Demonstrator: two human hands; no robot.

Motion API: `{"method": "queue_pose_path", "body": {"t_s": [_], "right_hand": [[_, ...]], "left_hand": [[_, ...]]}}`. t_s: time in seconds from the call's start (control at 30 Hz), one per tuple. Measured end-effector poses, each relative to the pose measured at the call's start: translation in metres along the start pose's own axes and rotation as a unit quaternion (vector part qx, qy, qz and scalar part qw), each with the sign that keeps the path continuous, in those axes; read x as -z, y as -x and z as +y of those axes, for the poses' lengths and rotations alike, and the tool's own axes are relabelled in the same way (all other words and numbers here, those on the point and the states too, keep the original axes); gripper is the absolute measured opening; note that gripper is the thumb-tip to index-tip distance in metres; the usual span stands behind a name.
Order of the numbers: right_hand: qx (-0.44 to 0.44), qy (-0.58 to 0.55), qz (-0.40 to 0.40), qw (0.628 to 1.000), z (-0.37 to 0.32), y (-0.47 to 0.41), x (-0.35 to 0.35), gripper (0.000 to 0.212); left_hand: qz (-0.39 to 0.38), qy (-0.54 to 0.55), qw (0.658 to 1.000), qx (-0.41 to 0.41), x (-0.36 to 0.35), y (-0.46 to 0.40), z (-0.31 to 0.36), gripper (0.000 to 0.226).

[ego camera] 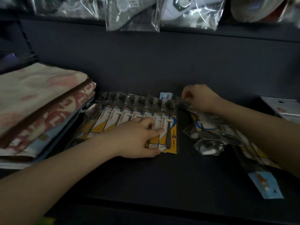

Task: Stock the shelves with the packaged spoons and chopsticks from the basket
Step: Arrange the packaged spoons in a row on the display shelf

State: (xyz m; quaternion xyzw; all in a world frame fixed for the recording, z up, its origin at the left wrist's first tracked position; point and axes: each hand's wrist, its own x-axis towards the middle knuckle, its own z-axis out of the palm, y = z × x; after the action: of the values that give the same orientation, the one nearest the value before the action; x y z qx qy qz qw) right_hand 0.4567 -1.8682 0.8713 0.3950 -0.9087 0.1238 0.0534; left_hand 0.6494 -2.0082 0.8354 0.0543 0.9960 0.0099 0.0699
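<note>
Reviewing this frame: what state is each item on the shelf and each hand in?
Row of spoon packs: flat, overlapping on the shelf.
Left hand: pressing on the row.
Right hand: pinching a clear pack edge.
Loose spoon packs: jumbled pile.
Folded cloths: stacked, left.
Blue pack: lying flat.

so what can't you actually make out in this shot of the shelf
- Basket: out of the head view's frame.
- Print on the spoon packs: too small and dim.
- Packs under the left hand: covered by it.
- What the right hand pinches: fingers curl over clear wrap; item unclear.
- Loose pile: glare, count unclear.
</note>
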Motion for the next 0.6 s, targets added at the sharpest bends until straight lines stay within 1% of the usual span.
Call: {"method": "queue_pose_path", "body": {"t_s": [0.07, 0.13, 0.2, 0.27, 0.33, 0.37, 0.43, 0.47, 0.5, 0.53, 0.6], "right_hand": [[0.015, 0.010, -0.027, 0.999, 0.012, 0.010, 0.009, 0.017], [0.040, -0.018, -0.057, 0.997, 0.022, 0.020, 0.017, 0.014], [0.061, -0.119, -0.089, 0.987, 0.025, 0.035, 0.027, 0.008], [0.078, -0.211, -0.118, 0.967, 0.026, 0.051, 0.037, 0.008], [0.095, -0.217, -0.162, 0.958, 0.026, 0.065, 0.045, 0.009], [0.100, -0.199, -0.194, 0.955, 0.025, 0.072, 0.047, 0.013], [0.118, -0.116, -0.245, 0.955, 0.023, 0.085, 0.048, 0.033], [0.133, -0.062, -0.259, 0.955, 0.022, 0.090, 0.048, 0.042], [0.149, -0.013, -0.260, 0.954, 0.021, 0.096, 0.046, 0.047], [0.167, 0.030, -0.248, 0.954, 0.021, 0.101, 0.043, 0.046], [0.194, 0.090, -0.172, 0.961, 0.020, 0.109, 0.037, 0.030]], "left_hand": [[-0.010, 0.000, 1.000, 0.005, 0.002, -0.003, 0.001, 0.071], [-0.012, -0.004, 1.000, 0.010, 0.003, -0.005, 0.002, 0.071], [-0.009, -0.012, 1.000, 0.015, 0.003, -0.006, 0.004, 0.070], [-0.003, -0.025, 1.000, 0.017, 0.005, -0.009, 0.007, 0.070], [0.000, -0.035, 0.999, 0.023, 0.007, -0.012, 0.008, 0.070], [0.000, -0.038, 0.999, 0.026, 0.009, -0.014, 0.009, 0.069], [-0.006, -0.040, 0.999, 0.030, 0.010, -0.014, 0.010, 0.069], [-0.010, -0.039, 0.999, 0.033, 0.010, -0.013, 0.011, 0.070], [-0.015, -0.037, 0.999, 0.037, 0.011, -0.012, 0.012, 0.073], [-0.015, -0.035, 0.998, 0.042, 0.012, -0.010, 0.013, 0.076], [0.010, -0.032, 0.998, 0.045, 0.016, -0.006, 0.018, 0.087]]}}
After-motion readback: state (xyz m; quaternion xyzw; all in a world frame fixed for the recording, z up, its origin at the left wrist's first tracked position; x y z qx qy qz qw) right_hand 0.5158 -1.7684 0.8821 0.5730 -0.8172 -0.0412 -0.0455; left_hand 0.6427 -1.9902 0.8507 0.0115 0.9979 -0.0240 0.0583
